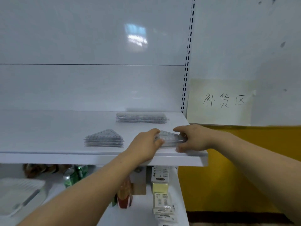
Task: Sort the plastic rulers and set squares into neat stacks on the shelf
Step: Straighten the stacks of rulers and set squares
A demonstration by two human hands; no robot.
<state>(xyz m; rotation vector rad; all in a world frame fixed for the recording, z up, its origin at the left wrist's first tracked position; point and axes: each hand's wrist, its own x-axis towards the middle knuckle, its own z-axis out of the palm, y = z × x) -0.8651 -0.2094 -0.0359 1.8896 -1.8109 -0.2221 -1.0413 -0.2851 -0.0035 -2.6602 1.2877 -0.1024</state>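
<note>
White shelf. Left hand and right hand both grip a clear set-square pile near the shelf's front right edge, one at each end, fingers curled over the top and thumbs at the front. Second triangle pile lies to its left, apart. Ruler stack lies behind, near the back panel. Handwritten paper sign on the wall to the right.
</note>
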